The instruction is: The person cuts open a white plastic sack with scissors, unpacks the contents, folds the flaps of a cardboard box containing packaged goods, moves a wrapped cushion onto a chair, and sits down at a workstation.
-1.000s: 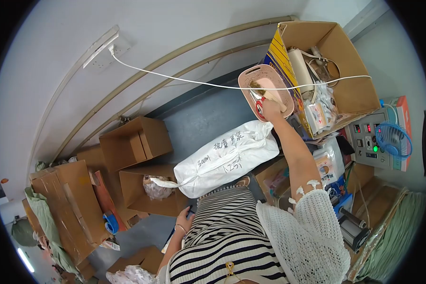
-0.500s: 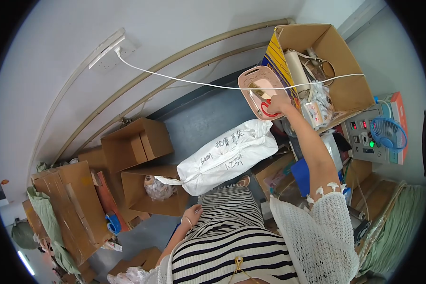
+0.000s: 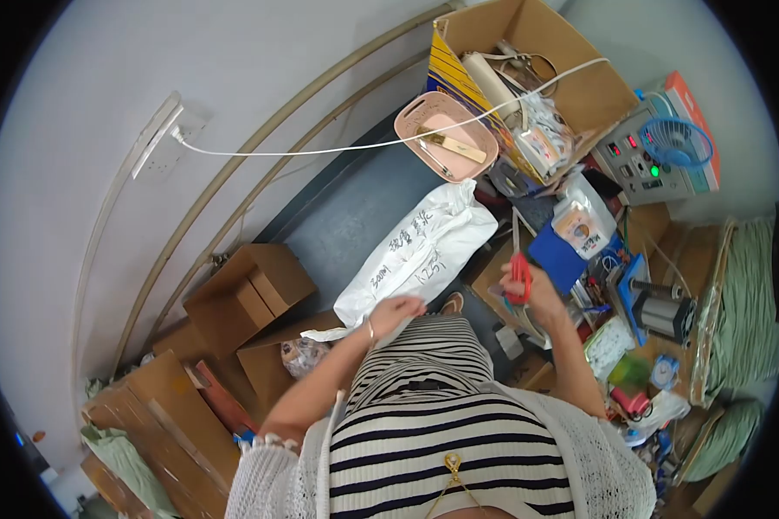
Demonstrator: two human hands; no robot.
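My right hand is closed around the red handles of a pair of scissors, held over the cluttered right side. A long white wrapped bundle with black handwriting lies in front of me. My left hand, wearing a bracelet, is at the near side of this bundle. Its fingers stretch to the right, and whether they touch the wrapping I cannot tell. Beyond the bundle, a pink plastic basket contains a wooden-handled brush and a thin white stick-like item.
A large cardboard box with a bag and packets stands at the back right. Beside it are a control box and a blue fan. Open cartons stand on the left. A white cable hangs across the view.
My right hand has drawn back from the pink basket with the red-handled scissors. My left hand has risen from my lap to the near side of the white bundle. The view has shifted.
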